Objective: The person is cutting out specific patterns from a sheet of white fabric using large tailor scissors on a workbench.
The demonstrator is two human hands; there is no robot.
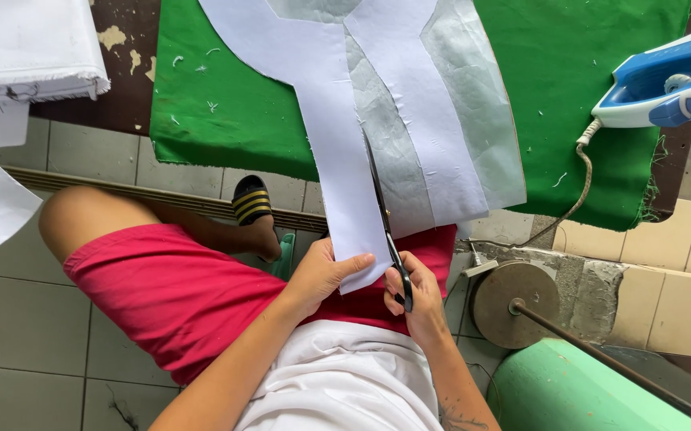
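A white paper pattern piece (337,152) lies over grey interfacing fabric (465,112) on a green cloth-covered table (226,104) and hangs off its near edge. My left hand (323,273) pinches the lower end of the white strip. My right hand (417,295) holds black scissors (384,223) by the handles, with the blades pointing up along the right edge of the white strip, between it and the grey fabric.
A blue and white iron (669,84) rests at the table's right, its cord trailing down. White fabric (26,48) lies at the upper left. A round metal disc with a rod (517,299) and a green cylinder (569,391) stand at the lower right. Tiled floor below.
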